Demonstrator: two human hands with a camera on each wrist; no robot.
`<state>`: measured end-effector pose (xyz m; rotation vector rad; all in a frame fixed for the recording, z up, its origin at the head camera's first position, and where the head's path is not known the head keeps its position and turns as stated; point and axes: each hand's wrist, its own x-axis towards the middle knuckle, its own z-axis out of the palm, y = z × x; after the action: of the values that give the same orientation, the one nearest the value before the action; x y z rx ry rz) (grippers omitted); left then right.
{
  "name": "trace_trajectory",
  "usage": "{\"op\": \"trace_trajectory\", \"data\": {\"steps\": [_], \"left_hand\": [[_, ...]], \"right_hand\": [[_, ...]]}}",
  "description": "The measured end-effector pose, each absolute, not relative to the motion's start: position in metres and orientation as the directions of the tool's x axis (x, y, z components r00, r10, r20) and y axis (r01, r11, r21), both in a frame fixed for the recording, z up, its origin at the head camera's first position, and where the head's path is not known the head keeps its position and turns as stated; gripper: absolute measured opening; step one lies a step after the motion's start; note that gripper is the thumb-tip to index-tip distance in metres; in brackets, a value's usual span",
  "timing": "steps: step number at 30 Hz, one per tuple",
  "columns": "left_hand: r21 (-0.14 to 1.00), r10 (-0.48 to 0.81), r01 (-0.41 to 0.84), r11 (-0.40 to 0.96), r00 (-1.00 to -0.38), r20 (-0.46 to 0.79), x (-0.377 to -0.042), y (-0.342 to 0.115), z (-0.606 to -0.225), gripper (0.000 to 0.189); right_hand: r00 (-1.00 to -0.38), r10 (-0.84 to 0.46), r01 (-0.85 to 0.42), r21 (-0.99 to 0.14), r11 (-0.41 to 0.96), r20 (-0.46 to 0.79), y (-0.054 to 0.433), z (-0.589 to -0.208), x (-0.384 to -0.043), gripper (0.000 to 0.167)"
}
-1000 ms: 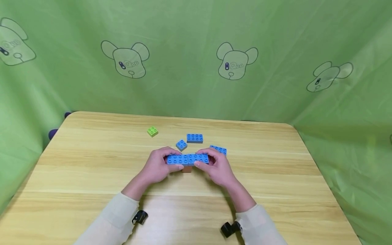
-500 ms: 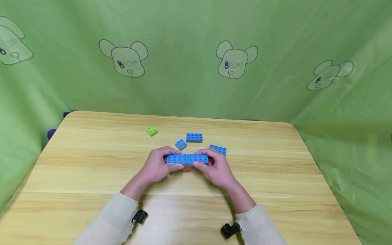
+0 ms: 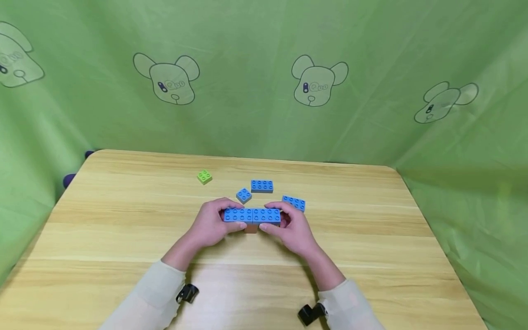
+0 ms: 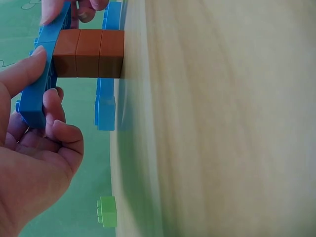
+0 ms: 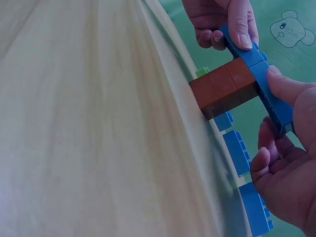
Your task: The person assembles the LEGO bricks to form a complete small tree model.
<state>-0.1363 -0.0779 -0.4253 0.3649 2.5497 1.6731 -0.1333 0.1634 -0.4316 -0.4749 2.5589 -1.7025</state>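
Two long blue toy bricks lie end to end across the top of a stack of brown bricks (image 4: 89,53) that stands on the table. My left hand (image 3: 212,223) grips the left blue brick (image 3: 238,215), thumb on the near side and fingers behind and below. The right blue brick (image 3: 266,215) is held likewise by my right hand (image 3: 292,228), its thumb low on the near face. Both blue bricks overhang the stack like a beam, as the left wrist view shows. In the head view they cover most of the brown stack.
Beyond the hands lie a small blue brick (image 3: 244,195), a long blue brick (image 3: 261,186) and another long blue brick (image 3: 294,202), partly behind the right hand. A lime green brick (image 3: 204,177) sits farther left. Green cloth (image 3: 247,123) hangs behind the wooden table (image 3: 123,220).
My right thumb has slid from the top edge of its blue brick down to the near face. The left hand and the bricks stay almost where they were.
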Motion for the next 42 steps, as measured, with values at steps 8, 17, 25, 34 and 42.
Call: {"op": "trace_trajectory", "data": {"steps": [8,17,25,34,42], "left_hand": [[0.911,0.253,0.158,0.382,-0.965,0.061,-0.136,-0.079,-0.427,0.035],[0.914,0.262,0.148,0.378,-0.964,0.048,-0.137,-0.081,-0.427,0.035],[0.913,0.279,0.172,0.369,-0.958,0.068,-0.138,-0.081,-0.423,0.036],[0.921,0.284,0.148,0.359,-0.958,0.043,-0.138,-0.08,-0.422,0.038],[0.919,0.289,0.152,0.363,-0.956,0.044,-0.139,-0.081,-0.423,0.039]], "right_hand": [[-0.947,-0.305,-0.204,-0.916,0.344,0.096,0.169,-0.441,-0.138,0.051],[-0.955,-0.288,-0.182,-0.908,0.378,0.071,0.175,-0.44,-0.143,0.056],[-0.986,-0.151,-0.112,-0.946,0.306,0.068,0.192,-0.436,-0.148,0.045],[-0.996,-0.085,-0.045,-0.961,0.271,0.023,0.196,-0.433,-0.153,0.046],[-0.977,-0.21,-0.077,-0.966,0.246,0.025,0.191,-0.437,-0.15,0.052]]}}
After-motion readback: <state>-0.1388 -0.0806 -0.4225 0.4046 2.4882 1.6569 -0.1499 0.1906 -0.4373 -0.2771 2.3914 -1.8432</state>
